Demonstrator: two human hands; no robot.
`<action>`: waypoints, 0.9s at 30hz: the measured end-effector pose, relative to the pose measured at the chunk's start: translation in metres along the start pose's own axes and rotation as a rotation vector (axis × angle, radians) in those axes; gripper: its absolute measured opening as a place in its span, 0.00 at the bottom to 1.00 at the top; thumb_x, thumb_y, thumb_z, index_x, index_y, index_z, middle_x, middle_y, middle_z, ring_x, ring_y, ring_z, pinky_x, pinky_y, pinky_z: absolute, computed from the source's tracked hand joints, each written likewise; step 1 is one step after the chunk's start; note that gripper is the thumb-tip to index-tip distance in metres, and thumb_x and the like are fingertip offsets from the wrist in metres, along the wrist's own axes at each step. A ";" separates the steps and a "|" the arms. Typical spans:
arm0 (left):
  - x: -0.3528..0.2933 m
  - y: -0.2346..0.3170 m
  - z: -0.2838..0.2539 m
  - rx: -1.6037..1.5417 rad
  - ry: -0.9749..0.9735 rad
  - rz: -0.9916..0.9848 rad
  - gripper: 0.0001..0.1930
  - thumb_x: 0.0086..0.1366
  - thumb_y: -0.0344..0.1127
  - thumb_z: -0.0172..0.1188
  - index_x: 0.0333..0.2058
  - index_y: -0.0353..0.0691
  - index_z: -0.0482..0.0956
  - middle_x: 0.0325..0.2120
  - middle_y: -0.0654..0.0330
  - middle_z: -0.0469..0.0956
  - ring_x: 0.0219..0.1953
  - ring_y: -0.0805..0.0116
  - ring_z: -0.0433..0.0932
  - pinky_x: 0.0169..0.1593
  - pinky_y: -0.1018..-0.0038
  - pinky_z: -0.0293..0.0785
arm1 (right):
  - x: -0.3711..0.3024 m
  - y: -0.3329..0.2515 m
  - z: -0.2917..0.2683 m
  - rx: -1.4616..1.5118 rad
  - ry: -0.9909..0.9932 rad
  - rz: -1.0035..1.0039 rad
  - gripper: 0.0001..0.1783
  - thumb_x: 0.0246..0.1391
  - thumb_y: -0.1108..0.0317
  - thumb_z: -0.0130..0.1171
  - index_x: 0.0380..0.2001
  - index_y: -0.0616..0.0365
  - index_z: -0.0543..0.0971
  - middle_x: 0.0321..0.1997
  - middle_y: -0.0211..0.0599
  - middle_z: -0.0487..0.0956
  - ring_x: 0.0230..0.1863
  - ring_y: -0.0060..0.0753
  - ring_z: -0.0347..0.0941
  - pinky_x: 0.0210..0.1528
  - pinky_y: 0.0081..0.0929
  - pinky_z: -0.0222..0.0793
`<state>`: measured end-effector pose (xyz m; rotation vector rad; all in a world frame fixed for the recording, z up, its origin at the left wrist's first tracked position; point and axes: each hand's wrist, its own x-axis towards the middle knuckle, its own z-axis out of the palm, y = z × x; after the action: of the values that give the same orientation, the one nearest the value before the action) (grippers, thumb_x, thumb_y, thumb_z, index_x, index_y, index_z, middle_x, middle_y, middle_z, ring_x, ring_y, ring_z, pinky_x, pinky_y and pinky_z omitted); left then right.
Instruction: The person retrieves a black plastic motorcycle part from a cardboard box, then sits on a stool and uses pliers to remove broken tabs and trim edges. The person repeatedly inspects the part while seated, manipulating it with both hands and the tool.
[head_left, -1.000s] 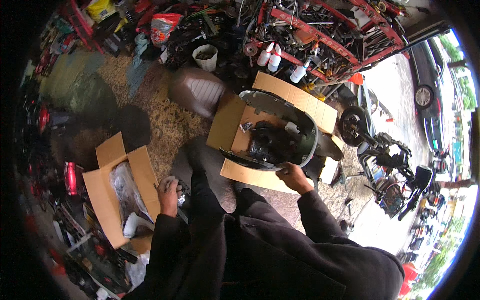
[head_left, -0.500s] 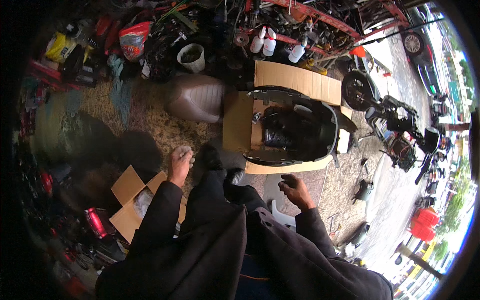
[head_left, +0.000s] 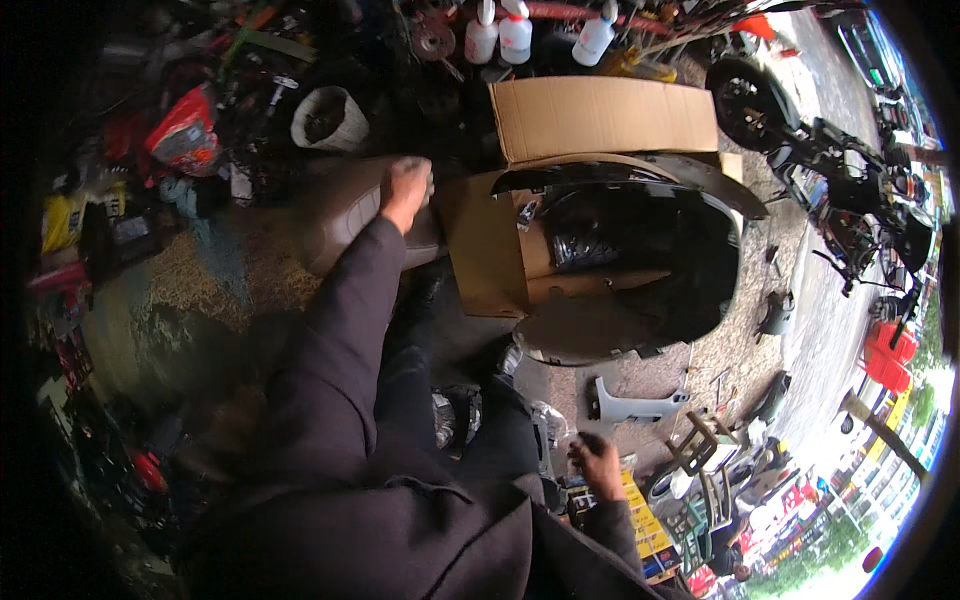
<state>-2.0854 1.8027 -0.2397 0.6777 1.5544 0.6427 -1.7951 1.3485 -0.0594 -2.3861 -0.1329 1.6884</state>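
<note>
My left hand (head_left: 408,192) is raised above the near-right part of a brown quilted vehicle seat (head_left: 350,225), fingers curled and slightly blurred, holding nothing I can see. Whether it touches the seat I cannot tell. Just right of it stands an open cardboard box (head_left: 485,250) with its flaps spread. A large black curved plastic shell (head_left: 735,265) tilts over the box, with dark parts and clear wrapping inside. Low down on the right hangs my right hand (head_left: 600,470), loosely bent with fingers apart and nothing in it, near a yellow and black carton (head_left: 650,530).
A grey-white panel (head_left: 640,405) lies on the floor beside small stools (head_left: 705,445). White spray bottles (head_left: 515,40), a pale bucket (head_left: 330,118) and a red bag (head_left: 185,135) line the far side. A partly stripped motorcycle (head_left: 840,190) stands at the right.
My left hand has reached forward and right, over the seat. My right hand has drawn back lower. The shell has tipped, showing more cardboard inside, and the whole view has shifted.
</note>
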 end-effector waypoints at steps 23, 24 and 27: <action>0.345 -0.035 0.097 -0.285 0.028 0.070 0.05 0.66 0.30 0.59 0.36 0.35 0.74 0.31 0.56 0.79 0.32 0.63 0.80 0.37 0.64 0.80 | 0.064 -0.037 0.160 0.260 -0.162 0.292 0.19 0.59 0.69 0.61 0.49 0.72 0.74 0.40 0.42 0.82 0.41 0.27 0.77 0.45 0.25 0.73; 0.336 -0.038 0.097 -0.275 0.048 0.086 0.04 0.66 0.29 0.59 0.36 0.35 0.74 0.30 0.55 0.79 0.31 0.63 0.80 0.37 0.65 0.80 | 0.065 -0.036 0.160 0.280 -0.164 0.306 0.20 0.59 0.69 0.61 0.50 0.72 0.74 0.40 0.43 0.81 0.41 0.27 0.77 0.45 0.25 0.73; 0.316 -0.035 0.092 -0.285 0.060 0.063 0.03 0.66 0.27 0.58 0.36 0.35 0.74 0.30 0.55 0.79 0.30 0.63 0.79 0.35 0.66 0.80 | 0.067 -0.034 0.160 0.241 -0.193 0.251 0.20 0.59 0.71 0.61 0.51 0.71 0.72 0.42 0.43 0.80 0.42 0.30 0.78 0.46 0.28 0.75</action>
<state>-2.0173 2.0147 -0.4848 0.4967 1.4632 0.9190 -1.9208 1.4144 -0.1644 -2.1323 0.3352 1.9188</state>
